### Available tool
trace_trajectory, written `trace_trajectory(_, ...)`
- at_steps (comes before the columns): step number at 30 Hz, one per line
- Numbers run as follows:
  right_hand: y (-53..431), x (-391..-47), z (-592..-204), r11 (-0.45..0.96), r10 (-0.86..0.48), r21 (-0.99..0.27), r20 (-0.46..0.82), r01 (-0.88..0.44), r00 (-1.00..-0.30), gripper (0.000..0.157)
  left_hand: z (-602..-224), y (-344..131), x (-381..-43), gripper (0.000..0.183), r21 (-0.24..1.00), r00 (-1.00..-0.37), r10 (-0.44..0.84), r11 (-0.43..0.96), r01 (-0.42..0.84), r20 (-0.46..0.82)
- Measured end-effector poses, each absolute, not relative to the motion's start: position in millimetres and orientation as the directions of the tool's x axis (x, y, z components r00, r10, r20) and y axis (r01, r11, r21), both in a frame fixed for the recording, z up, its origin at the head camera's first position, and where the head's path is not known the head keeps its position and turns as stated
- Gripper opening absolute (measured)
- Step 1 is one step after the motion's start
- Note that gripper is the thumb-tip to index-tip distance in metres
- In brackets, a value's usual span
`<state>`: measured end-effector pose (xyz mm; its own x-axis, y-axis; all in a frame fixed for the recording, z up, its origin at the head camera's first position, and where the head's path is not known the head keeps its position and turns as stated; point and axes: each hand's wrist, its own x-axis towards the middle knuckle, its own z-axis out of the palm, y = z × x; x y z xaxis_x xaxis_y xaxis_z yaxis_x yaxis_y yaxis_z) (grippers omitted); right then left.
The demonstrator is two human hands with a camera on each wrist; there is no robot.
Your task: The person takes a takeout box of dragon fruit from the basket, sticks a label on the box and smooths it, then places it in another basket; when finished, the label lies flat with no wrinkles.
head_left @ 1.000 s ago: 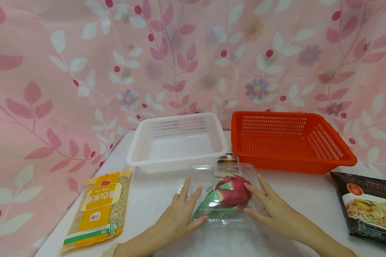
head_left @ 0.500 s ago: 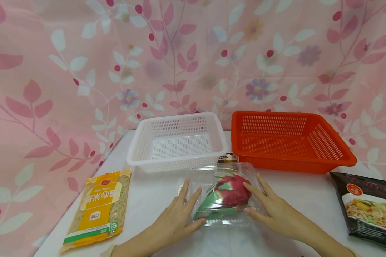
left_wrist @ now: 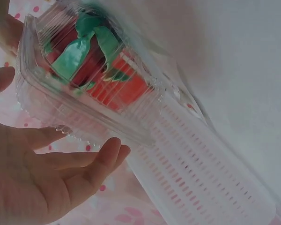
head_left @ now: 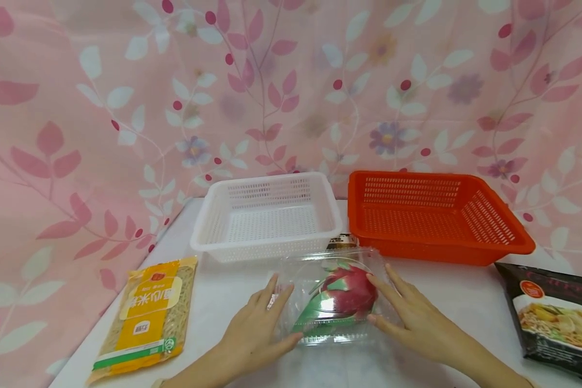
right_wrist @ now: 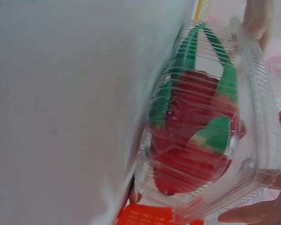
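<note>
Clear box in front of both baskets, apparently on the desk; dragon fruit inside — walls probably stop it rolling. Left hand loose, fingers spread at the box's left side; contact unclear. Right hand also ungripped, straight fingers at its right, likely steadying. White basket, red basket stand behind the box, presumably leaving arm room.

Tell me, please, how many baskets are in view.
2: a white basket at the back of the table, and a red basket beside it on the right. Both show almost whole, and no other is visible.
</note>
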<state>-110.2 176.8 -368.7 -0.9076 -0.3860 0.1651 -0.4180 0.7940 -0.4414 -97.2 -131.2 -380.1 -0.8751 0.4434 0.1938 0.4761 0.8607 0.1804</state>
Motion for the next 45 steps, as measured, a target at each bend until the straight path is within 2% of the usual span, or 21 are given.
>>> trace_trajectory(6, 176.2, -113.7, -372.2, 0.812, -0.388, -0.355, 0.267, -0.464, -0.882, 0.066, -372.2, -145.4, -95.2, 0.056, 0.238, -0.922, 0.335, 0.896, 0.376, 0.196)
trace_trajectory(12, 177.4, -117.6, -373.3, 0.79, -0.417, -0.286, 0.398, -0.542, -0.817, 0.064, -374.4, -158.3, -110.9, 0.049, 0.213, -0.945, 0.296, 0.923, 0.321, 0.14)
trace_trajectory(18, 175.2, -121.2, -371.8, 0.691, -0.501, -0.199, 0.561, -0.695, -0.659, 0.053, -383.9, -165.1, -132.9, 0.051, 0.153, -0.927, 0.371, 0.915, 0.374, 0.049)
trace_trajectory(22, 171.6, -121.6, -371.3, 0.64, -0.56, -0.119, 0.604, -0.759, -0.567, 0.048, -390.7, -164.4, -147.7, 0.054, 0.091, -0.906, 0.422, 0.904, 0.418, -0.027)
trace_trajectory(28, 168.3, -119.6, -372.5, 0.589, -0.63, -0.055, 0.594, -0.806, -0.5, 0.045, -400.6, -164.2, -168.0, 0.053, 0.059, -0.856, 0.505, 0.863, 0.502, -0.109)
trace_trajectory(33, 165.7, -120.8, -373.6, 0.505, -0.656, -0.045, 0.629, -0.862, -0.417, 0.042, -405.7, -165.7, -174.8, 0.053, 0.055, -0.83, 0.542, 0.84, 0.539, -0.136)
trace_trajectory(36, 164.7, -121.3, -373.6, 0.485, -0.662, -0.042, 0.635, -0.874, -0.398, 0.042, -406.9, -165.2, -175.2, 0.056, 0.064, -0.822, 0.557, 0.831, 0.553, -0.123)
trace_trajectory(39, 165.0, -121.1, -373.2, 0.498, -0.676, -0.045, 0.605, -0.866, -0.42, 0.042, -406.5, -164.5, -175.5, 0.058, 0.077, -0.815, 0.574, 0.819, 0.569, -0.078)
trace_trajectory(45, 164.8, -121.3, -373.4, 0.503, -0.7, -0.048, 0.563, -0.863, -0.439, 0.04, -406.5, -166.7, -178.5, 0.063, 0.164, -0.847, 0.527, 0.844, 0.511, -0.074)
